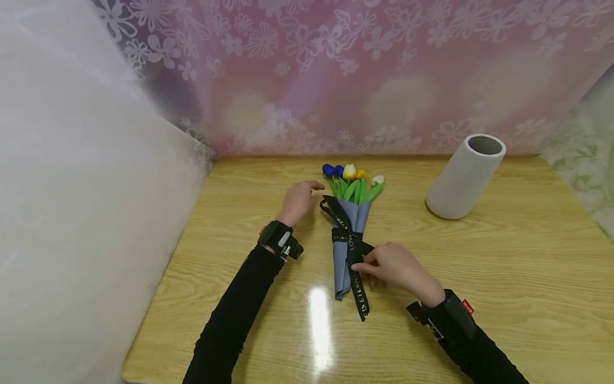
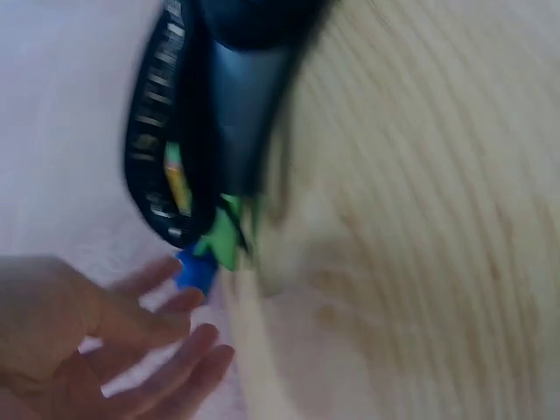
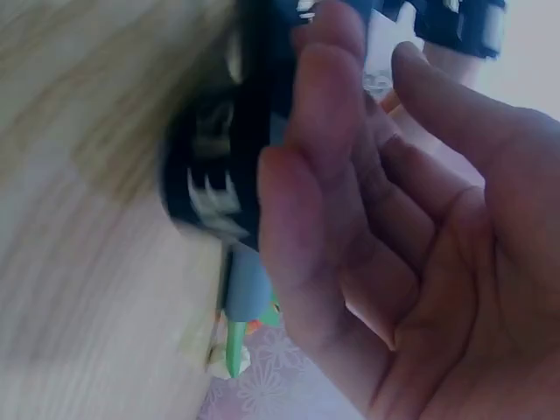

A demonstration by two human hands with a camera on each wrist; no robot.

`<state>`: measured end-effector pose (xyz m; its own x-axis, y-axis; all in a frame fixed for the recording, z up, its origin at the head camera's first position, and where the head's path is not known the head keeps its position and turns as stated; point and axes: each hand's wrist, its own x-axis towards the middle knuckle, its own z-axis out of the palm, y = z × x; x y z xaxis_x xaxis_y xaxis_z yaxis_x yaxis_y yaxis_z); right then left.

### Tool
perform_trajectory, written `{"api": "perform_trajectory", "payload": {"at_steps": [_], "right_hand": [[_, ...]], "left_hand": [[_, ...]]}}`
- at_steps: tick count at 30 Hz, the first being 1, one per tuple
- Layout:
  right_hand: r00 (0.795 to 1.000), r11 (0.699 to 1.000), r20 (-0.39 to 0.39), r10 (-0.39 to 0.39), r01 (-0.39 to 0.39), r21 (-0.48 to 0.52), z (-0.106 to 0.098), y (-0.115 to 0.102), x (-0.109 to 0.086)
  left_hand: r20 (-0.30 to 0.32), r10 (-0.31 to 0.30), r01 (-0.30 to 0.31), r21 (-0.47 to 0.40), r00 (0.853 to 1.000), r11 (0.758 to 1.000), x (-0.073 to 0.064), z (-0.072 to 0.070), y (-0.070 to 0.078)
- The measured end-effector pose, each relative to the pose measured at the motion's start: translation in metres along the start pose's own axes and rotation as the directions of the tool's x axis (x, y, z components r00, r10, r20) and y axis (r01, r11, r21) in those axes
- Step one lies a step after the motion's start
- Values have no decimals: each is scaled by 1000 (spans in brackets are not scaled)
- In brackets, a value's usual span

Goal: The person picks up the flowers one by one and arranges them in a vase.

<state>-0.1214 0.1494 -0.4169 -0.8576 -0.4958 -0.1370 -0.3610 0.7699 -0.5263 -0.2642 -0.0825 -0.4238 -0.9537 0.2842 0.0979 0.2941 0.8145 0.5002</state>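
Note:
A bouquet of artificial tulips in blue-grey wrapping paper lies on the wooden table. Its blue, white and yellow heads face the back. Black lettered ribbon is tied round the middle, with a loop near the leaves and a tail past the paper's lower end. My left hand is beside the flower heads, fingers loosely bent and holding nothing; the left wrist view shows them near a blue tulip. My right hand is at the ribbon tail, fingertips on or close to it. In the right wrist view the thumb stands apart from the fingers.
A white vase with a dark round mouth stands at the back right of the table. A pink flowered curtain hangs behind the table, and a white sheet borders its left side.

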Motion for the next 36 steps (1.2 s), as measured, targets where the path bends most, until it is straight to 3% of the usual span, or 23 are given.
{"api": "perform_trajectory", "payload": {"at_steps": [4,7,11,16,20,25,30,36], "right_hand": [[998,998,-44,34,-37,-55,12,-3,-1],[996,998,-80,42,-46,-53,17,-5,0],[993,997,-107,49,-55,-53,22,-5,2],[991,998,-124,39,-44,-38,21,-2,3],[994,999,-105,38,-36,19,16,2,2],[996,995,-73,45,-38,97,4,15,-4],[997,992,-63,38,-30,122,-6,32,-9],[997,988,-59,41,-31,150,-13,49,-10]], "left_hand": [[113,61,-66,46,992,997,8,12,-9],[144,112,-123,67,983,990,5,17,-10],[82,142,-147,59,986,987,-2,22,-8],[20,133,-134,76,991,988,-3,26,-6],[22,91,-92,56,996,994,-4,24,-9],[18,64,-64,-27,998,998,-10,14,-18],[31,82,-78,-115,996,990,-21,2,-28],[26,134,-130,-112,991,985,-37,-10,-35]]}}
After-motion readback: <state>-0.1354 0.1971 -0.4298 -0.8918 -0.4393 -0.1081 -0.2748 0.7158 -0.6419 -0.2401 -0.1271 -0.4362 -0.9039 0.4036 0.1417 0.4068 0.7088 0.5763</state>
